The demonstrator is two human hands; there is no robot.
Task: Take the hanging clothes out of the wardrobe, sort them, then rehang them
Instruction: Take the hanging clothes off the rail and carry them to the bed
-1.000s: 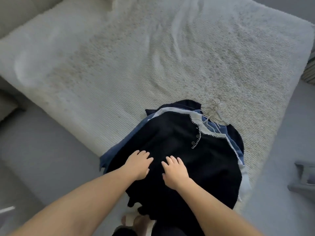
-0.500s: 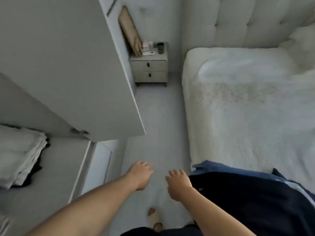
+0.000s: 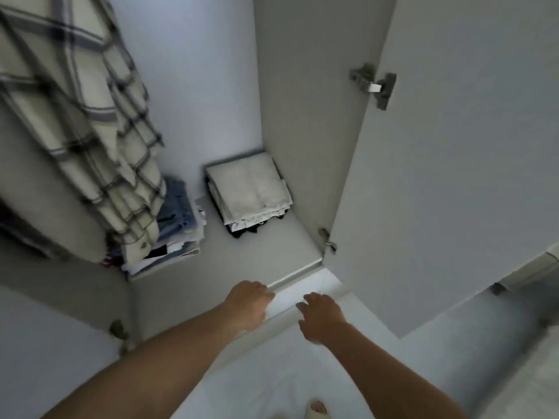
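Observation:
I face the open wardrobe (image 3: 305, 116). A cream shirt with dark checks (image 3: 99, 131) hangs at the upper left, blurred by motion. My left hand (image 3: 249, 303) and my right hand (image 3: 320, 316) reach forward side by side above the wardrobe's front sill, fingers loosely extended, holding nothing. Neither hand touches any garment. The hanging rail and the hangers are out of frame.
On the wardrobe floor lie a folded white and black pile (image 3: 251, 192) at the back and a folded blue and white pile (image 3: 178, 225) under the hanging shirt. The open right door (image 3: 453, 176) with metal hinges (image 3: 373, 83) stands at my right. One foot (image 3: 317, 409) shows below.
I have turned from the bed, where both hands lay on the dark stack of clothes, past the bedside to the wardrobe. Both hands stay empty and held out in front.

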